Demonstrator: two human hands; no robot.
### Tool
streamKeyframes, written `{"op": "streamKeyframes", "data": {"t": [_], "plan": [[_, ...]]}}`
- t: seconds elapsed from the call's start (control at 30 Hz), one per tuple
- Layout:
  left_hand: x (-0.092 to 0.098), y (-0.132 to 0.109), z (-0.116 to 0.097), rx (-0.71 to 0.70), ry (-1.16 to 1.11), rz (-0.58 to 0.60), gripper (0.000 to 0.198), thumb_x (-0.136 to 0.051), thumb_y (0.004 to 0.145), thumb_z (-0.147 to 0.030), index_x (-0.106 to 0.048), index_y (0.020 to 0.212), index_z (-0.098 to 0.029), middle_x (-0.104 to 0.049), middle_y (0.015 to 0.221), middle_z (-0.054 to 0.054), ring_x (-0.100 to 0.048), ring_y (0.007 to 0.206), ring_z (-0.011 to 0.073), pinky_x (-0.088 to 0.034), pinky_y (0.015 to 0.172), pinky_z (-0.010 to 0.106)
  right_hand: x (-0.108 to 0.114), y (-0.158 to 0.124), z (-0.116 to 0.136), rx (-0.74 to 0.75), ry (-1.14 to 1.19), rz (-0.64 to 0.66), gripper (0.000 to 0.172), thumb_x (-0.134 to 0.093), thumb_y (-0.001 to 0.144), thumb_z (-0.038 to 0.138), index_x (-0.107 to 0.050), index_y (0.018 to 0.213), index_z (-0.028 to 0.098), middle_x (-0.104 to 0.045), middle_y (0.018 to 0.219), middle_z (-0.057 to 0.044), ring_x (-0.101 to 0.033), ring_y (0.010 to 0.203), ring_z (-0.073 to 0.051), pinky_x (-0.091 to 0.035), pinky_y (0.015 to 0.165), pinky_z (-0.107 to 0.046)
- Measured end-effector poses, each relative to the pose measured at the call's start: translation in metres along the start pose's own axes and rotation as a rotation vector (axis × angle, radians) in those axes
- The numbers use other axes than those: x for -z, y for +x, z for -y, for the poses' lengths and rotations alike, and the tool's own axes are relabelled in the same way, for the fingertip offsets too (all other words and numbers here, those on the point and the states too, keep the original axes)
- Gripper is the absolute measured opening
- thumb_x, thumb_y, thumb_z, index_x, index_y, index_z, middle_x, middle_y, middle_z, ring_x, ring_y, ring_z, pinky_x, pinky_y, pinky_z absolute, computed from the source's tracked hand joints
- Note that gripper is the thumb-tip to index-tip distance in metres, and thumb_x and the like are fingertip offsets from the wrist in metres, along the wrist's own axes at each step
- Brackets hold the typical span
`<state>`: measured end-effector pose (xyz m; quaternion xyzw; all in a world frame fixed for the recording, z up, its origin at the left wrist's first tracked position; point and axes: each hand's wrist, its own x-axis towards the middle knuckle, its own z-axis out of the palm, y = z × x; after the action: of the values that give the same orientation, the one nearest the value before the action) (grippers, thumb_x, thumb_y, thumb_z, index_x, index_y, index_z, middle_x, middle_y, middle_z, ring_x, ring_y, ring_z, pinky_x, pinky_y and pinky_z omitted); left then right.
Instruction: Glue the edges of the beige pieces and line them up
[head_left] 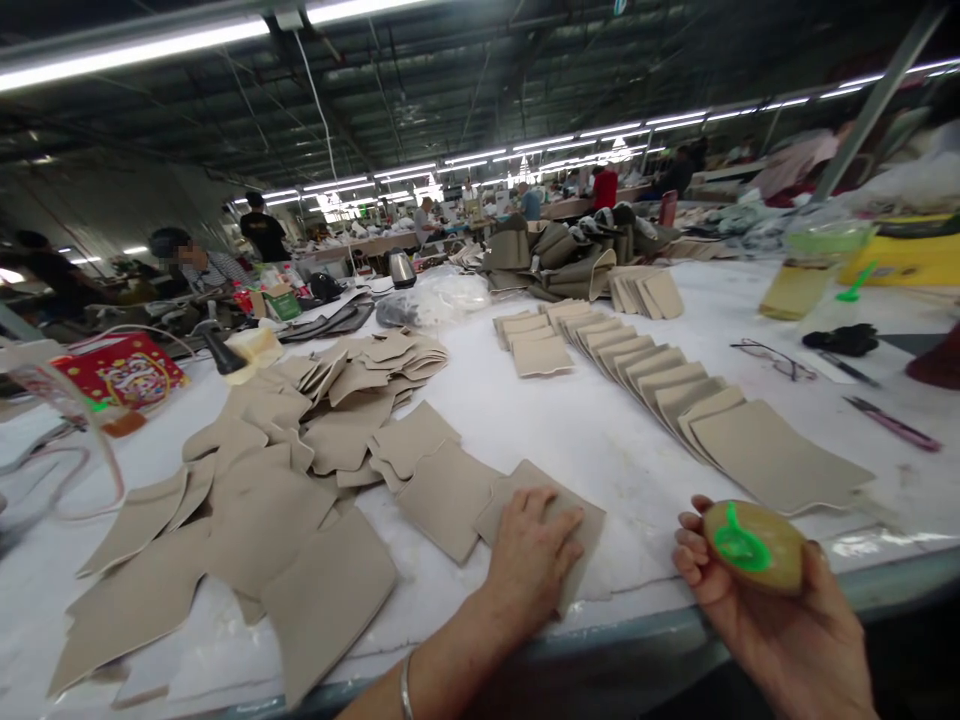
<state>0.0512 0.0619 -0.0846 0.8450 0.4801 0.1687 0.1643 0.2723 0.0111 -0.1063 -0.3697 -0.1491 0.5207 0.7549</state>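
Note:
My left hand point(529, 550) rests on a taupe fabric-like piece point(581, 520) near the table's front edge, its fingers apart and slightly bent. In my right hand point(772, 630) is a rounded, yellowish squeeze bottle point(784, 545) with a bright green nozzle, gripped between thumb and fingers above the edge. The piece under my left hand overlaps another taupe piece point(450, 500) to its left. Further left spreads a loose heap of similar pieces point(270, 520). A fanned row of overlapping pieces point(772, 450) runs away from me on the right, with a smaller group point(540, 355) beside its far end.
On the right lie pink-handled snips point(892, 422), eyeglasses point(772, 358) and a black item point(840, 340), near a container of yellowish liquid point(799, 285). A red box point(120, 370) stands at left. Dark folded pieces point(547, 255) are piled at the back; several people work beyond.

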Motion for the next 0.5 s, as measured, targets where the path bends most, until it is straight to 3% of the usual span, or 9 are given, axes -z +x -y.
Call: {"op": "streamKeyframes", "data": {"t": [0.1, 0.37, 0.5], "plan": [[0.008, -0.001, -0.004, 0.016, -0.029, -0.012, 0.026, -0.060, 0.088, -0.031, -0.065, 0.114, -0.030, -0.052, 0.123, 0.003, -0.044, 0.114, 0.0199, -0.038, 0.103, 0.029, 0.000, -0.001, 0.001, -0.095, 0.025, -0.022, 0.055, -0.055, 0.081, 0.064, -0.069, 0.109, 0.019, -0.060, 0.111, -0.015, -0.065, 0.085, -0.025, -0.059, 0.071, -0.034], [0.031, 0.002, -0.029, 0.055, 0.187, 0.199, 0.029, -0.057, 0.081, -0.030, -0.062, 0.106, -0.015, -0.052, 0.114, 0.013, -0.046, 0.108, 0.0270, -0.044, 0.095, 0.037, -0.011, -0.005, 0.006, -0.188, 0.170, -0.124, 0.057, -0.062, 0.076, 0.061, -0.067, 0.111, 0.016, -0.060, 0.109, -0.013, -0.063, 0.084, -0.021, -0.059, 0.070, -0.029], [0.033, 0.010, -0.042, 0.062, 0.267, 0.265, 0.032, -0.056, 0.078, -0.023, -0.063, 0.106, -0.009, -0.054, 0.110, 0.016, -0.049, 0.105, 0.0289, -0.048, 0.089, 0.038, -0.013, -0.006, 0.006, -0.191, 0.188, -0.135, 0.053, -0.064, 0.075, 0.057, -0.067, 0.111, 0.018, -0.059, 0.114, -0.011, -0.064, 0.087, -0.022, -0.059, 0.071, -0.031]]}}
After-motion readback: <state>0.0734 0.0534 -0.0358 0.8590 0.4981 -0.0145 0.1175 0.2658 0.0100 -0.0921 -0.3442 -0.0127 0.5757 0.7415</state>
